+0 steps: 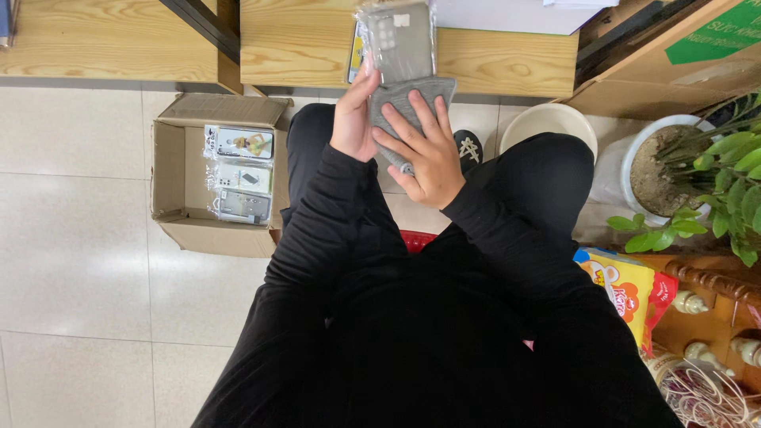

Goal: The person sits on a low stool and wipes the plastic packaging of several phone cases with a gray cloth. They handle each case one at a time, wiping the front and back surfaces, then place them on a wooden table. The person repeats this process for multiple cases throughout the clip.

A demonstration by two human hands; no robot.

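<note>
Standing upright, the bagged phone case [396,40] is pinched by the left hand [354,119]; the right hand [424,150] is pressed open-fingered on the grey cloth [412,99] just below.

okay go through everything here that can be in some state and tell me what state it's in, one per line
left hand: gripping the packaged phone case by its lower edge
right hand: fingers spread flat on the grey cloth
packaged phone case: sealed in clear plastic, held upright
grey cloth: held against the case, under the fingers
cardboard box: flaps open, packaged cases lying inside
potted plant: upright, leafy
white basin: on the floor, inside hidden
</note>
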